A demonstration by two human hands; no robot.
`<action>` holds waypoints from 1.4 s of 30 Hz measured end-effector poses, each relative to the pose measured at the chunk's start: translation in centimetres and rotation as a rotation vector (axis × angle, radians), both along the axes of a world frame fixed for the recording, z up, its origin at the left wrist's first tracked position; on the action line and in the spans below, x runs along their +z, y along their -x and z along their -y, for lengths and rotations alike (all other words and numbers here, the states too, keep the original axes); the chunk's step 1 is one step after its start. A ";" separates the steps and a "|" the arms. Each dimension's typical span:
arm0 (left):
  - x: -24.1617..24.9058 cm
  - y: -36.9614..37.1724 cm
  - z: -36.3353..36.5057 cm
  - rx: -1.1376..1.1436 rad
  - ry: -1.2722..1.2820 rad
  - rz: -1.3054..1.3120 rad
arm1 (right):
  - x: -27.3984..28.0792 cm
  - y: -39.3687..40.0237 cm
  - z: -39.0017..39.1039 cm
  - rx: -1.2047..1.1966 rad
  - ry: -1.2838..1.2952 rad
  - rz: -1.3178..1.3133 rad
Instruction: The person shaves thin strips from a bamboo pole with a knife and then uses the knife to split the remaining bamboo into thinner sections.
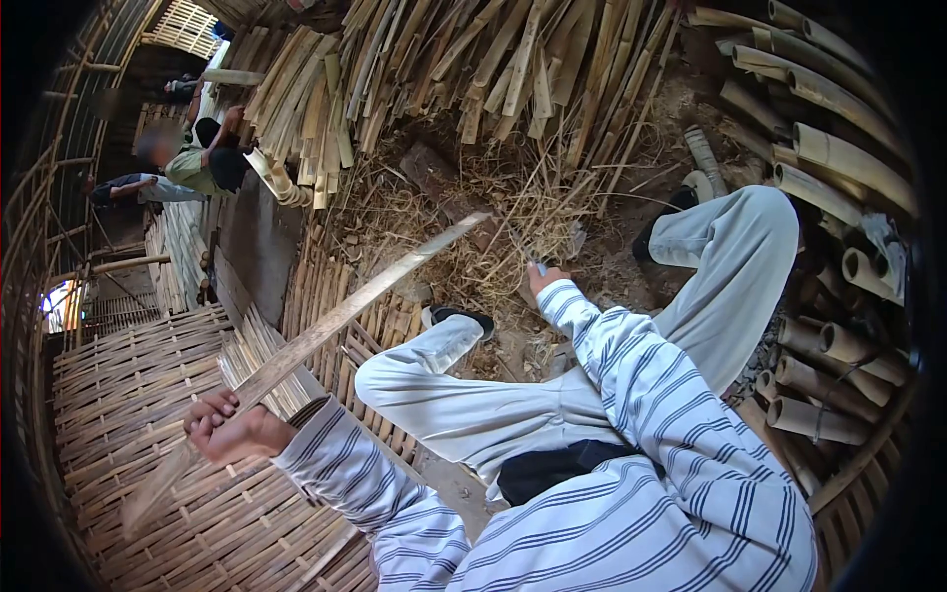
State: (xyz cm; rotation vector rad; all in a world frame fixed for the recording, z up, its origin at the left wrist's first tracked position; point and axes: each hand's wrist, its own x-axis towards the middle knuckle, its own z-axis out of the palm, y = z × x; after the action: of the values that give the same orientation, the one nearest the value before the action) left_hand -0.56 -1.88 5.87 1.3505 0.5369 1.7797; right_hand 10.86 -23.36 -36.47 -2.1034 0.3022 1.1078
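Note:
My left hand is closed around a long, flat bamboo strip. The strip slants from the lower left up to the centre, its far end above the shavings near a dark wooden block. Down by the shavings, my right hand is closed on a knife; a bluish-grey part shows at the fingers. Its blade is thin and hard to make out against the straw-coloured litter. The strip's far tip lies a little up and left of the right hand.
Split bamboo strips are heaped at the back. Cut bamboo tubes are stacked at right. Woven bamboo matting covers the lower left. Shavings litter the ground between my feet. Another person sits at the upper left.

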 end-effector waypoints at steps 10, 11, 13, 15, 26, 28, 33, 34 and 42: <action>-3.3 -0.8 -4.3 0.202 -0.039 -0.167 | -2.4 0.0 -0.9 0.070 -0.067 0.140; -3.2 -0.7 -4.4 0.195 -0.031 -0.168 | -2.5 -0.1 -1.3 0.084 -0.083 0.158; -3.1 -0.7 -4.5 0.177 -0.013 -0.160 | -3.4 0.0 -2.0 0.097 -0.100 0.190; -3.3 -0.7 -5.3 0.170 -0.021 -0.167 | -4.9 1.2 -2.1 0.125 -0.091 0.198; -2.7 -1.6 -5.6 -0.206 -0.043 -0.058 | -4.7 0.5 -2.3 0.098 -0.033 0.104; -3.0 -0.4 -7.2 -0.280 -0.048 -0.040 | -3.3 1.4 -3.6 0.111 -0.097 0.142; -3.2 -0.1 -8.2 -0.399 -0.050 0.008 | -0.6 2.7 -6.3 0.214 -0.308 0.222; -3.1 -0.4 -8.0 -0.403 -0.060 0.005 | -1.0 2.8 -6.4 0.209 -0.298 0.226; -3.2 0.1 -9.0 -0.426 -0.060 -0.001 | -0.8 0.5 -7.7 0.246 -0.150 0.233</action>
State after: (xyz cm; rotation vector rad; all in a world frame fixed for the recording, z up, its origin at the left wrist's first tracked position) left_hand -0.67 7.12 2.67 1.3859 0.1771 1.4534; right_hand 10.35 -15.65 -37.28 -2.1470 -0.1493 0.9754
